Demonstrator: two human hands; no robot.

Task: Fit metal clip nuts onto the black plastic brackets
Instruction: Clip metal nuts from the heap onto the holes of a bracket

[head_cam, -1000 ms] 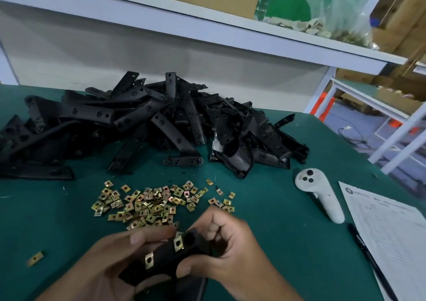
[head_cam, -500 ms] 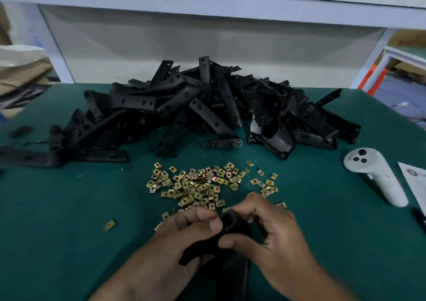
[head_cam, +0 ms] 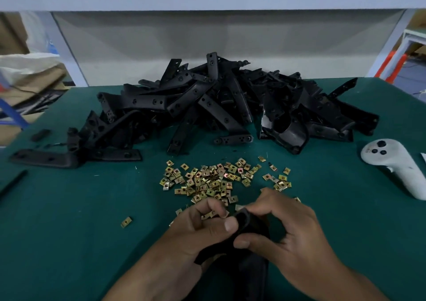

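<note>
Low in the middle of the frame, a black plastic bracket [head_cam: 247, 225] is held between both hands just above the green table [head_cam: 69, 243]. Left hand [head_cam: 196, 231] has its fingers [head_cam: 215, 206] curled around the bracket's upper end, thumb pressed on the black edge. Right hand [head_cam: 292, 236] grips the same piece from the other side, thumb on its front and fingers bent over the top. Whether a clip is pinched at the fingertips cannot be told.

Just above the hands, near the frame's centre, lies a loose scatter of brass-coloured clip nuts [head_cam: 212, 181]; a single nut [head_cam: 126, 222] sits apart to the left. Farther up, a large heap of black brackets [head_cam: 207, 107] spreads across the table from left to right. At the right edge of the frame a white handheld controller [head_cam: 396, 167] lies on the cloth. Cardboard boxes [head_cam: 27, 86] stand beyond the table at the upper left.
</note>
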